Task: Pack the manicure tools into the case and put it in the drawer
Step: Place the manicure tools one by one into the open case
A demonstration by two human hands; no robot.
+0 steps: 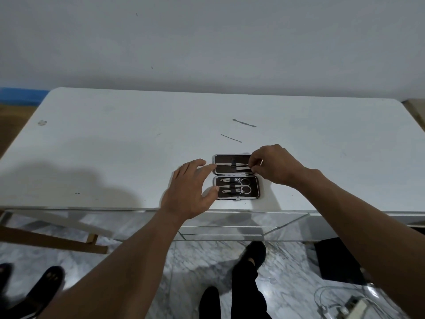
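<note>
White tabletop carried the open case near its front edge; the left hand, fingers spread, steadied it while the right hand pinched a tool into the lid's strap. Two loose tools lay behind.

One open manicure case lies on the white table. Its half nearer the table's front edge holds three tools: one pair of scissors and two nail clippers. Beyond the case, two slim metal tools lie loose. Two hands flank the case.
</note>
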